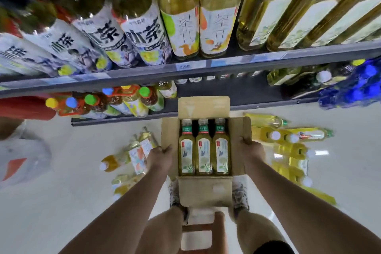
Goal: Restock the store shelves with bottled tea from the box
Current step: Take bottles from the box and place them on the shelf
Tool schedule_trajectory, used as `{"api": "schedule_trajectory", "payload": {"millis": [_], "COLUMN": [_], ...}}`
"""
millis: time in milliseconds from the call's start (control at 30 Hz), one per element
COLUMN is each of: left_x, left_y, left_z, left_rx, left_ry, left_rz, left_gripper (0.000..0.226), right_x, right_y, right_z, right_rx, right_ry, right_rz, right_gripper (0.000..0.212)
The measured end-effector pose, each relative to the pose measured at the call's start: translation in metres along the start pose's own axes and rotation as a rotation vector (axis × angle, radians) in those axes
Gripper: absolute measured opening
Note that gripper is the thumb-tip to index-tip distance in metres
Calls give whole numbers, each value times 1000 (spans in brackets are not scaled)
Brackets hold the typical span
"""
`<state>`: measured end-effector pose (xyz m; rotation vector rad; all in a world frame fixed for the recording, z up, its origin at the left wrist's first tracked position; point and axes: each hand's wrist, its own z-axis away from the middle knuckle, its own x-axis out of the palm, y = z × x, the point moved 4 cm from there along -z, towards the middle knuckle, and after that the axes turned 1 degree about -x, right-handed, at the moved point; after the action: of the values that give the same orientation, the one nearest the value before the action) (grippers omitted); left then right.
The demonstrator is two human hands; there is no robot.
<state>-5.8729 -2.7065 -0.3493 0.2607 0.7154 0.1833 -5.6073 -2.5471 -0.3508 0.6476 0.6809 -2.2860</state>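
Head view: we grip the box [204,190] by its side walls, left hand [159,158] and right hand [250,150] each curled over an edge, arms stretched forward and down. Inside the box three tea bottles [204,150] lie flat between our hands, long axes pointing away, caps at its far end, equally near either hand.

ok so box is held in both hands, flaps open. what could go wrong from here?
1. The left hand and right hand seem to grip the box by its side flaps. These could fold and tip it, so the three bottles lying inside slide out.
2. Loose bottles lie on the floor on both sides of the box. Stepping, or setting the box down, may knock or roll them.
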Motion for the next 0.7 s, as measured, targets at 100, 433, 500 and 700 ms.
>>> {"api": "schedule_trajectory", "payload": {"millis": [100,433,500,700], "left_x": [17,7,-4,-13], "left_y": [-7,9,17,50], "left_z": [-21,-37,-26,9], "left_rx": [-5,5,62,592], "left_ry": [7,-63,-32,107], "left_rz": [17,-47,-153,-643], "left_gripper": [38,36,35,61], "right_x": [18,10,4,1], "right_y": [4,-16,-22,-64], "right_z": [-20,-34,-25,25], "right_rx": [-20,-116,-171,-811], "right_ry": [-2,-15,62,212], "right_rz": [32,144,194,579], "right_gripper": [45,36,32,45]}}
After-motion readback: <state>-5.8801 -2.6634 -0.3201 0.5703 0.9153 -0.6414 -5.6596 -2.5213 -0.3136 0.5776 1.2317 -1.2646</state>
